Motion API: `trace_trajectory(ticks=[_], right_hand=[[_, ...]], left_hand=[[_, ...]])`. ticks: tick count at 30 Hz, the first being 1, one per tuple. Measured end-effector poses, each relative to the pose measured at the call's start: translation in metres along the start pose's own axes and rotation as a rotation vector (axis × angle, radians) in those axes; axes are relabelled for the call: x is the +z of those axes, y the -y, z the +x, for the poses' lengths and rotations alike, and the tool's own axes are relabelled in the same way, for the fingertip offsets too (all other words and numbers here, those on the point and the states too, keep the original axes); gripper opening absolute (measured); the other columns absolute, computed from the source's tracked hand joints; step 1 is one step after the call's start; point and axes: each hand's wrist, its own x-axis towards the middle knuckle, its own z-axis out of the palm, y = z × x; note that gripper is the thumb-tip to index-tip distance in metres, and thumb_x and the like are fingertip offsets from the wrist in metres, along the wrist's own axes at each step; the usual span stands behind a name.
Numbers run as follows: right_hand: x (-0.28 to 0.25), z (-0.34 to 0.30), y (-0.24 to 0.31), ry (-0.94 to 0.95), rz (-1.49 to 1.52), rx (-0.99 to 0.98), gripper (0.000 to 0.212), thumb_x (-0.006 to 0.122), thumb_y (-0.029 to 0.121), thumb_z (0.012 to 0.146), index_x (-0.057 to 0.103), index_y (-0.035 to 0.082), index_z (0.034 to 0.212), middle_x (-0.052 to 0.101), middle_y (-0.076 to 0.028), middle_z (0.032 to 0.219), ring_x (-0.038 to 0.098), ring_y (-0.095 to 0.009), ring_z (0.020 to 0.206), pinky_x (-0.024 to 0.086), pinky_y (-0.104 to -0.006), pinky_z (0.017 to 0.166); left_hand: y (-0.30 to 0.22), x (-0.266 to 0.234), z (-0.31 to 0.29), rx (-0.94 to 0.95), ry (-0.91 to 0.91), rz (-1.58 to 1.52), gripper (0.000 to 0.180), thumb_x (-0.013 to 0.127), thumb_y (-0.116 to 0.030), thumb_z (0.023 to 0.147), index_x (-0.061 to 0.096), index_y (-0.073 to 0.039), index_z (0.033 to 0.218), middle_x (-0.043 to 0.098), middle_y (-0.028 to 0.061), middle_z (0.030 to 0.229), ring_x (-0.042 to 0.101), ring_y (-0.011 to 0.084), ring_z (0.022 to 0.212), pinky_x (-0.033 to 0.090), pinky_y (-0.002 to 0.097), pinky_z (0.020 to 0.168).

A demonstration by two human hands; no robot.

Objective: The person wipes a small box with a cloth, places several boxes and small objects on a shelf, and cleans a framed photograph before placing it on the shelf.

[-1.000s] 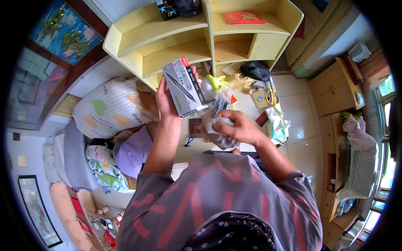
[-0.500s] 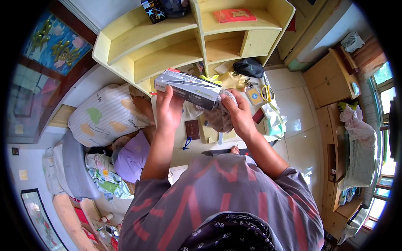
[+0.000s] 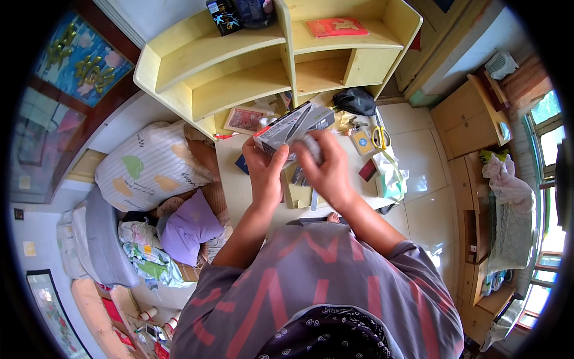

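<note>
Above the desk (image 3: 232, 194), my left hand (image 3: 265, 176) grips the near left end of a grey and black pen box (image 3: 306, 121), thumb on its near side. The box is tilted, and a printed picture of a pen faces up. My right hand (image 3: 327, 170) is closed on a bunched grey cloth (image 3: 310, 148) that presses against the near side of the box. Motion smears the right fingers and the cloth a little. Much of the cloth is hidden by that hand.
Yellow-handled scissors (image 3: 381, 137), a yellow card (image 3: 362, 142), a black pouch (image 3: 354, 100) and a tissue pack (image 3: 391, 176) lie on the desk's right side. A reddish printed sheet (image 3: 246, 119) lies at the back left, below a pale wooden shelf (image 3: 239, 90). A purple pillow (image 3: 190, 227) is left.
The box has been turned, so its pen picture now shows. My left hand has shifted right and nearer. My right hand and the cloth have moved left onto the box's near side.
</note>
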Motion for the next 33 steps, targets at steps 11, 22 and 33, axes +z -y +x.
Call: trace_trajectory(ticks=[11,22,33], right_hand=[[-0.035,0.041,-0.032,-0.125,-0.181,0.236,0.029,0.065,0.024,0.081,0.059,0.002,0.100,0.063,-0.017,0.090,0.063,-0.029,0.074,0.049,-0.0368,0.066],[-0.077,0.020,-0.042,0.285,0.726,0.913,0.050,0.064,0.032,0.083,0.054,-0.005,0.115,0.064,-0.013,0.103,0.062,-0.020,0.092,0.049,-0.0303,0.085],[-0.057,0.016,-0.028,0.062,0.810,0.836,0.038,0.062,0.026,0.089,0.056,-0.003,0.112,0.064,-0.009,0.100,0.062,-0.017,0.089,0.050,-0.0295,0.080]], left_hand=[[-0.012,-0.026,-0.003,0.080,-0.003,-0.007,0.050,0.063,-0.024,0.087,0.037,-0.002,0.123,0.051,0.0124,0.116,0.053,0.0225,0.108,0.044,0.0389,0.093],[-0.028,-0.035,-0.004,-0.258,0.355,-0.040,0.078,0.070,-0.012,0.075,0.027,-0.007,0.140,0.046,0.0097,0.131,0.044,0.0226,0.123,0.034,0.0408,0.104],[-0.085,-0.063,0.060,-0.328,0.127,0.172,0.046,0.059,-0.001,0.084,0.044,-0.006,0.128,0.056,0.0078,0.116,0.058,0.0173,0.098,0.052,0.0304,0.076]])
